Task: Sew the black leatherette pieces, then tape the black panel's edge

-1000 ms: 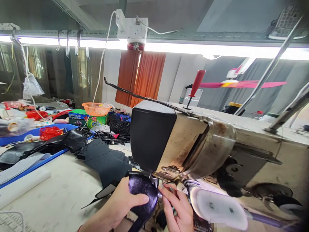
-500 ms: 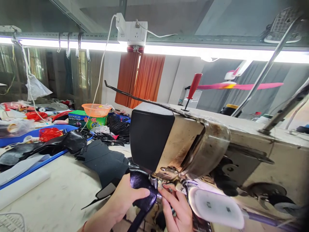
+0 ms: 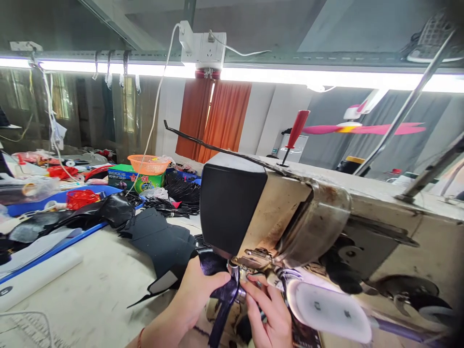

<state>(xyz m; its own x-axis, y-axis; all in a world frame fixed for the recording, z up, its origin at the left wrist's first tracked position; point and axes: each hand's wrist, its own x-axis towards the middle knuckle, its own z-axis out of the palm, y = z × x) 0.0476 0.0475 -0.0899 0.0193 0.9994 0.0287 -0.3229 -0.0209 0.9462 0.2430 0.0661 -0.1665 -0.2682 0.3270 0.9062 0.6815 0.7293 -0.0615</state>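
Observation:
A black leather piece [image 3: 225,293] lies under the presser foot [image 3: 234,267] of an industrial sewing machine [image 3: 235,205], with a strip hanging down in front. My left hand [image 3: 190,297] grips the leather from the left, thumb on top and fingers hidden beneath. Right of the needle area, my right hand [image 3: 270,311] has its fingers bent and its tips close together by the metal parts. What those fingertips hold is too small and partly hidden to make out.
A lit lamp [image 3: 328,309] sits right of my right hand. Black sheets [image 3: 159,241] lie on the table to the left, beside a blue tray [image 3: 85,235] of black pieces. A red-handled screwdriver [image 3: 297,129] stands on the machine. Behind is an orange basket [image 3: 148,166] on a green box.
The leather has turned and shifted under the presser foot, and its hanging strip now points more steeply down. My left hand has moved with it. The whole view has shifted slightly right.

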